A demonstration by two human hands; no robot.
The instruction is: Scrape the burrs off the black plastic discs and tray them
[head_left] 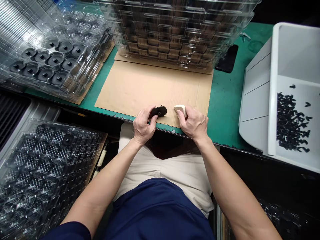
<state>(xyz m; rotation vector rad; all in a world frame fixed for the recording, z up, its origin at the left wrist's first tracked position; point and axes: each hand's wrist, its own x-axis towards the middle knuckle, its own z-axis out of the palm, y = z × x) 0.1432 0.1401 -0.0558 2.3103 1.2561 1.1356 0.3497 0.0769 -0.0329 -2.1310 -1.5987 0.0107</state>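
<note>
My left hand (pixel 143 126) is closed on a black round disc-shaped part (pixel 158 111), holding it at the near edge of a brown cardboard sheet (pixel 150 87). My right hand (pixel 193 122) is closed on a small cream-coloured block (pixel 180 108), just to the right of the disc. The block and the disc are a short gap apart. Both hands rest at the front edge of the green table (pixel 225 100).
A clear blister tray with black discs (pixel 47 61) lies at the back left. A tall stack of clear trays (pixel 175 30) stands behind the cardboard. A white bin with several small black clips (pixel 292 123) is at the right. Another clear tray (pixel 42 166) sits low left, and a black phone (pixel 227 59) lies at the back.
</note>
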